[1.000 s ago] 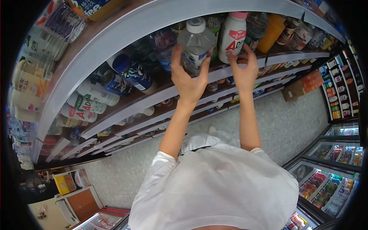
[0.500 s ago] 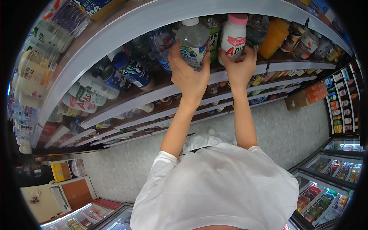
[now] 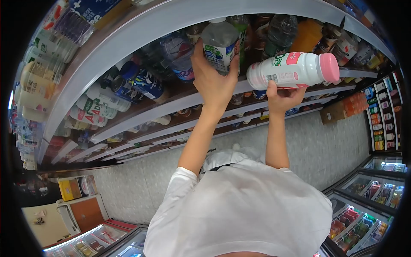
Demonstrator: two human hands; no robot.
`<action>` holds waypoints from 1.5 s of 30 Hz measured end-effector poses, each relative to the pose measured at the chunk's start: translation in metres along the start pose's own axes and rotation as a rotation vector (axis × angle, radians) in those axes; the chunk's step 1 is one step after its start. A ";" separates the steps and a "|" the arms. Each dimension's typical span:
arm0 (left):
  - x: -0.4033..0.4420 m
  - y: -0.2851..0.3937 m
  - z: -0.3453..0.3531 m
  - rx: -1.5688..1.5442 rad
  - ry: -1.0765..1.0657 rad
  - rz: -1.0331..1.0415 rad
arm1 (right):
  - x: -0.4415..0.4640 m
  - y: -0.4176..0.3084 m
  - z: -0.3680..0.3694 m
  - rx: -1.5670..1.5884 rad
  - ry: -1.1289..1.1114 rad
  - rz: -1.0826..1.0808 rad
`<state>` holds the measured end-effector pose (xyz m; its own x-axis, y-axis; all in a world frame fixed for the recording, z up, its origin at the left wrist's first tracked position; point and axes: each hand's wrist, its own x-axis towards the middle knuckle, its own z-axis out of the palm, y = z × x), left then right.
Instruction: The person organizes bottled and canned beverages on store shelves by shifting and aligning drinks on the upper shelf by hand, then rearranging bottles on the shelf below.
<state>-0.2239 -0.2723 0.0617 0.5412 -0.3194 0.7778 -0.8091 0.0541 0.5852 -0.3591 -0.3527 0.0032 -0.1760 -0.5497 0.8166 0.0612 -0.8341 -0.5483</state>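
My left hand [image 3: 216, 79] is closed around a clear plastic bottle [image 3: 220, 36] with a white cap and a blue-green label, upright at the shelf. In my right hand [image 3: 286, 97] lies a white milk drink bottle [image 3: 295, 68] with a pink cap, tilted onto its side in front of the shelf edge, cap pointing right. Its barcode faces me. Behind the two bottles stand a green-labelled bottle [image 3: 242, 28], an empty-looking clear bottle [image 3: 280, 34] and an orange bottle [image 3: 307, 36].
A blue-capped bottle [image 3: 143, 77] and white bottles [image 3: 102, 105] line the shelf [image 3: 184, 100] to the left. Lower shelves run beneath. Cardboard boxes [image 3: 332, 112] sit on the floor at right. Glass-topped freezers [image 3: 359, 214] stand behind me.
The pink-capped bottle has come off the shelf toward me and right, turning from upright to lying sideways in my right hand. My left hand stays on the clear bottle.
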 end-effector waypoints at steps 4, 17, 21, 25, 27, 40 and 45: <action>-0.001 0.001 0.009 -0.097 -0.040 -0.050 | -0.006 0.003 -0.007 0.010 0.003 0.026; 0.003 0.013 0.015 -0.340 -0.145 -0.097 | -0.011 -0.005 -0.017 -0.008 -0.045 0.058; -0.002 0.019 0.008 -0.344 -0.154 -0.105 | -0.011 -0.011 -0.015 0.114 0.040 0.104; -0.010 0.013 -0.006 -0.265 -0.043 -0.070 | -0.013 -0.006 -0.026 0.039 0.027 0.092; -0.008 0.007 -0.010 -0.152 0.076 0.010 | -0.012 -0.008 -0.028 0.030 0.042 0.122; 0.001 0.000 0.011 -0.142 -0.004 -0.137 | -0.009 -0.004 -0.021 0.033 -0.033 0.048; 0.003 0.004 0.013 -0.192 -0.108 -0.185 | -0.009 -0.005 -0.020 0.061 -0.010 0.069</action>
<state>-0.2283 -0.2853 0.0629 0.6401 -0.4387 0.6307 -0.6350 0.1601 0.7557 -0.3772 -0.3428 -0.0052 -0.1596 -0.6061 0.7792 0.1323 -0.7953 -0.5916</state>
